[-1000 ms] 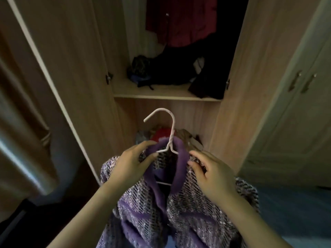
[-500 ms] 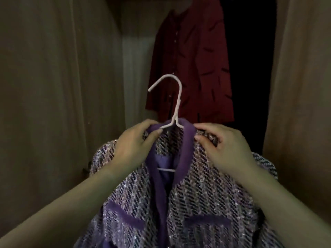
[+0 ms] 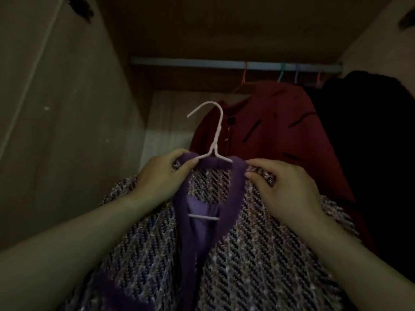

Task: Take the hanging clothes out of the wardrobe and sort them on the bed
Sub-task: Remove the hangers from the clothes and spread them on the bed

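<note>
A purple tweed jacket point(image 3: 235, 254) with a plain purple collar hangs on a white wire hanger point(image 3: 216, 133), held up in front of the open wardrobe. My left hand point(image 3: 161, 178) grips the jacket's left shoulder at the collar, thumb on the collar edge. My right hand point(image 3: 285, 187) pinches the right shoulder beside the collar. The hanger's hook is free in the air, well below the wardrobe rail point(image 3: 224, 63). On the rail hang a dark red shirt point(image 3: 274, 135) and a black garment point(image 3: 370, 153) to its right.
The wardrobe's left door panel point(image 3: 56, 131) stands close on my left. Several coloured hanger hooks point(image 3: 296, 74) sit on the right part of the rail. A wooden top board point(image 3: 224, 25) closes the space above the rail.
The view has tilted up from the lower shelf to the rail. Both hands have kept their grip on the jacket's shoulders and carried it upward, its hook nearer the rail.
</note>
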Motion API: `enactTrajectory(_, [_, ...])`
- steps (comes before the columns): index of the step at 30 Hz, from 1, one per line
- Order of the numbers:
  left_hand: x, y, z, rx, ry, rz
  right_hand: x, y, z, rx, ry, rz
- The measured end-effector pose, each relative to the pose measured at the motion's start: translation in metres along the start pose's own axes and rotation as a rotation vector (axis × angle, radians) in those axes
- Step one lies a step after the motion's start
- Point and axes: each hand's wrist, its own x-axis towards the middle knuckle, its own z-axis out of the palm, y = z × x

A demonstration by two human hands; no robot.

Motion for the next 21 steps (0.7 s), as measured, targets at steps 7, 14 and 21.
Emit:
enactTrajectory(7, [0.077, -0.051, 0.033, 0.077, 0.059, 0.141, 0.064, 0.015, 0.059, -0.078, 0.068, 0.144])
enactTrajectory(14, [0.171, -0.11, 0.047, 0.036, 0.072, 0.177, 0.174, 0.023, 0.093, -0.219, 0.12, 0.238])
enactTrajectory(21, [0.233, -0.131, 0.046, 0.083, 0.139, 0.176, 0.277, 0.019, 0.088, -0.36, 0.212, 0.245])
